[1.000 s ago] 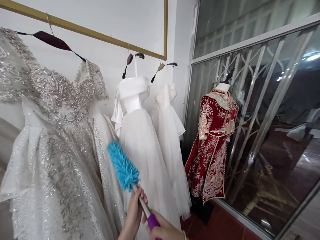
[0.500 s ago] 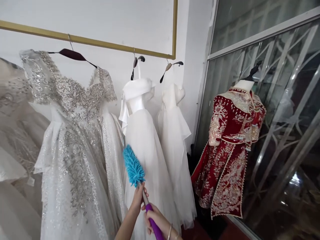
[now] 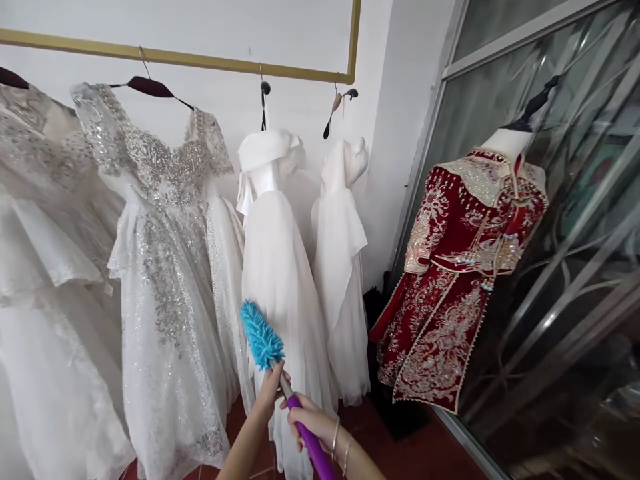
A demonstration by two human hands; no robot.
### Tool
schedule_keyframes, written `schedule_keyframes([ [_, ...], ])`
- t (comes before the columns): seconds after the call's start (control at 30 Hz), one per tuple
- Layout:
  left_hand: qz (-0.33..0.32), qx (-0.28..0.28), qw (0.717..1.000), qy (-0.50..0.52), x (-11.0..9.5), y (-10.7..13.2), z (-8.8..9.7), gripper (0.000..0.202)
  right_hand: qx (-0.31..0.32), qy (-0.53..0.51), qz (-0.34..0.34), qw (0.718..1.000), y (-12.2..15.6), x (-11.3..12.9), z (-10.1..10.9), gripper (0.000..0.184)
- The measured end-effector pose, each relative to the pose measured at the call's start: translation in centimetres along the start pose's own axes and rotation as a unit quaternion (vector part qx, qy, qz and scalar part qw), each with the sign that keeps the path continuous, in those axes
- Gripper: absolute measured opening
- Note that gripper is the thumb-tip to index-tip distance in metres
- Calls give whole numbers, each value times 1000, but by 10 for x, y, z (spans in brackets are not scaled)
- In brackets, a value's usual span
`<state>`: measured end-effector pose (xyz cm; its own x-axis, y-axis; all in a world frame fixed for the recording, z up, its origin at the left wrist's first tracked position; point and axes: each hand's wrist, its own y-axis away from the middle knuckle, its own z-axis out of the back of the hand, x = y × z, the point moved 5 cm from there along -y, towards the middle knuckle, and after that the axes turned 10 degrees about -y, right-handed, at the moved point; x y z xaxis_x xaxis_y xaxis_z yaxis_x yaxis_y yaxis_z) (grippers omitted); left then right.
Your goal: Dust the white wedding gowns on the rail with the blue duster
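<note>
At the bottom centre of the frame, the right hand [image 3: 309,421] is wrapped tightly around the purple handle of a duster [image 3: 280,373], bracelets at the wrist. Just above and left of it, the left hand [image 3: 270,389] pinches the shaft below the fluffy turquoise head, which tilts toward the upper left. The head sits against the skirt of a plain white gown [image 3: 280,267]. Bare red floor [image 3: 415,453] shows lower right. Beyond, a sequinned gown [image 3: 165,253] hangs at left from a gold rail [image 3: 200,61], and a red embroidered dress [image 3: 450,280] stands on a mannequin at right beside a glass wall [image 3: 575,200].
</note>
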<state>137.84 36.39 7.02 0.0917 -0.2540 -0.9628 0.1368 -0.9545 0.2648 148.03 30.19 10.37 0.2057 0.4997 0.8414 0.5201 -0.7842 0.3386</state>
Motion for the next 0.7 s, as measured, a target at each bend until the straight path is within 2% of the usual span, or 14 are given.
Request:
schedule_keyframes([
  [0.1,-69,9,997,-21,-66,25,-26,46,32,29,54,998,32,42,0,40],
  [0.23,-161,8,986,-52,-152,48,-61,41,54,35,149,987,63,99,1,37],
  [0.37,-229,25,969,-88,-212,46,-93,40,48,25,223,973,73,143,7,37],
  [0.43,-238,37,964,-117,-231,35,-106,36,36,19,242,969,69,162,11,36],
  [0.53,-220,57,963,-148,-248,10,-120,30,11,6,245,969,55,184,18,37],
  [0.63,-201,51,966,-156,-253,-18,-127,26,-10,-1,250,968,35,195,29,37],
  [0.7,-198,44,966,-159,-248,-36,-129,25,-29,3,252,967,20,194,38,36],
])
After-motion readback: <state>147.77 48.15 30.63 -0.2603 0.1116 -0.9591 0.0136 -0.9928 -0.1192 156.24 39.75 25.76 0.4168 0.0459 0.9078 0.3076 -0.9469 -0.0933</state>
